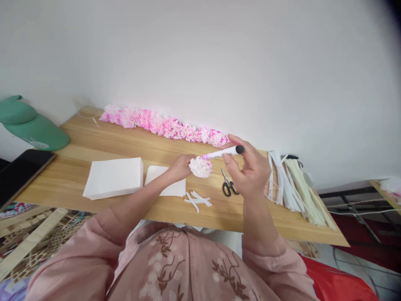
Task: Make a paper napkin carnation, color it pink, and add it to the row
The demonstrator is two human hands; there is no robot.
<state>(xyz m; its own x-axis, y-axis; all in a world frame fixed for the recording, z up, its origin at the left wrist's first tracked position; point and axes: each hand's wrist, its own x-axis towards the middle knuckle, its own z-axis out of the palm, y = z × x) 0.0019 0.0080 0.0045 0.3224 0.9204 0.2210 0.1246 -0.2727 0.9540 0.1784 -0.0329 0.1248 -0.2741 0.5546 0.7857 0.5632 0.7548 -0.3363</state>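
Observation:
My left hand [181, 167] grips a white paper flower [201, 168] by its base, and part of that grip is hidden behind the petals. Pink marks show along some petal edges. Between the fingers of my right hand [250, 169] is a white marker [224, 152] with a black end, its pink tip against the flower's upper edge. Below the flower, several short white strips [197, 200] lie crossed on the wooden table [131, 209]. Black-handled scissors [228, 186] rest beside my right wrist.
A long row of pink and white paper flowers [156, 123] lines the wall. On the left are a paper stack [114, 177], thinner white sheets [173, 188], a phone [28, 171] and a green container [34, 125]. Bundles of white and cream strips [297, 188] lie right.

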